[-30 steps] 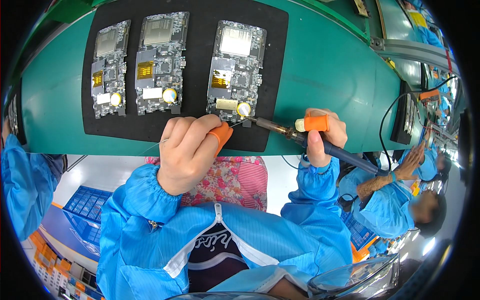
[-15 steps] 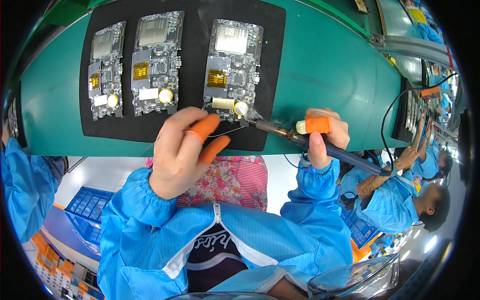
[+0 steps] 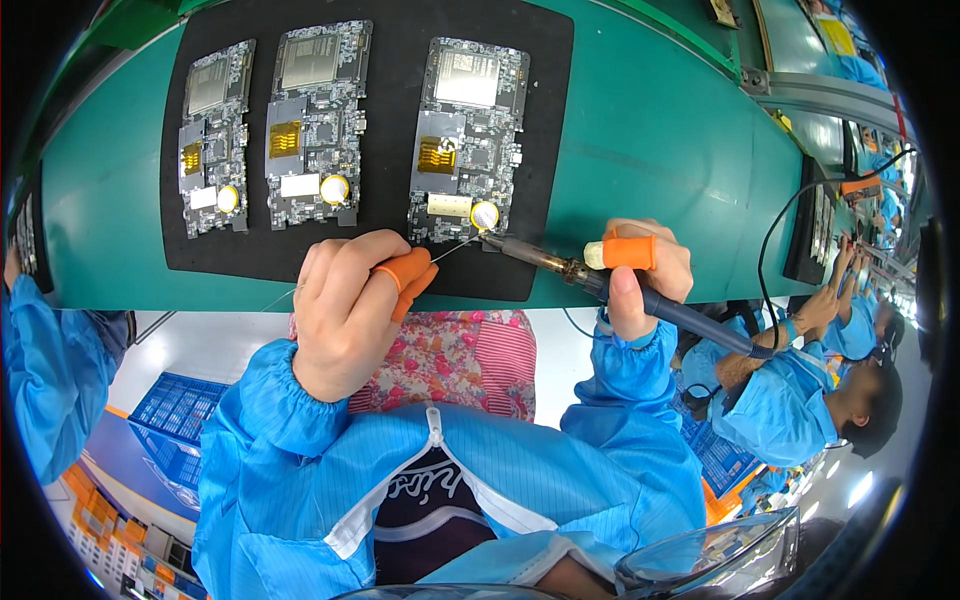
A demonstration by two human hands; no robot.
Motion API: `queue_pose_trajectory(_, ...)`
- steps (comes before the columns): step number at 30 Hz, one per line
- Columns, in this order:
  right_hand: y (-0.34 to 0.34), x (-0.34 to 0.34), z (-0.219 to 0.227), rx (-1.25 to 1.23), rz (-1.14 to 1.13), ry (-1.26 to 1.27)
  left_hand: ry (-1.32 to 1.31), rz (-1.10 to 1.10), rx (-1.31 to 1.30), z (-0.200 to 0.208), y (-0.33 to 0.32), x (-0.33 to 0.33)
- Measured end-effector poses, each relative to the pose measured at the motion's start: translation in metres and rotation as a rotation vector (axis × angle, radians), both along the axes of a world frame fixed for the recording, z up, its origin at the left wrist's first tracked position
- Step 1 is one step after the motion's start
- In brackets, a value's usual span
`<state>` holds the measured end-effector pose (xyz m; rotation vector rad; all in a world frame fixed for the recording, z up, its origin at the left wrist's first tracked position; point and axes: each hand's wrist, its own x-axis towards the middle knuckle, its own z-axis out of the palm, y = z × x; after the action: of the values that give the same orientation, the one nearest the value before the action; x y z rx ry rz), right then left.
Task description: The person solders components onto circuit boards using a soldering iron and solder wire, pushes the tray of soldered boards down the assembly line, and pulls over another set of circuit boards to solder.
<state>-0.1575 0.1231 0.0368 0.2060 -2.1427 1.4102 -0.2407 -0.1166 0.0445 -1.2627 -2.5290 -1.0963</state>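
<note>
My right hand (image 3: 645,278), with an orange finger cot on one finger, grips a soldering iron (image 3: 680,312). The iron's tip points left and meets the lower edge of the right circuit board (image 3: 470,150), just below a round coin cell (image 3: 484,215). In my left hand (image 3: 350,305), orange-cotted fingers pinch a thin solder wire (image 3: 455,248). Its free end reaches up to the board beside the iron's tip, and the rest trails off to the left. Whether wire and tip touch is too small to tell.
Two similar circuit boards, a middle one (image 3: 315,120) and a left one (image 3: 213,140), lie on the black mat (image 3: 390,80) over a green table (image 3: 650,160). The iron's black cable (image 3: 768,240) loops at the right. Co-workers in blue sit at both sides; a blue crate (image 3: 175,410) stands below left.
My left hand's cotted fingers have drawn together, and the solder wire now slants up to the board at the tip. The iron has shifted slightly left. The smoke near the tip has thinned.
</note>
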Motion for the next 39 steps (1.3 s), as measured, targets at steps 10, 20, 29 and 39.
queue_pose_trajectory(10, 0.0, -0.004, 0.0, 0.036, 0.047, 0.007, 0.021, -0.049, 0.019, -0.008, 0.007, -0.001)
queue_pose_trajectory(20, -0.001, -0.006, 0.001, 0.051, 0.044, 0.0, 0.041, -0.139, -0.017, -0.007, 0.021, -0.004)
queue_pose_trajectory(29, 0.007, 0.005, -0.002, -0.097, 0.022, -0.016, 0.15, 0.191, 0.092, 0.003, -0.025, -0.019)
queue_pose_trajectory(39, 0.011, 0.027, -0.002, -0.348, -0.335, -0.098, 0.229, 0.645, -0.349, -0.009, -0.12, -0.064)
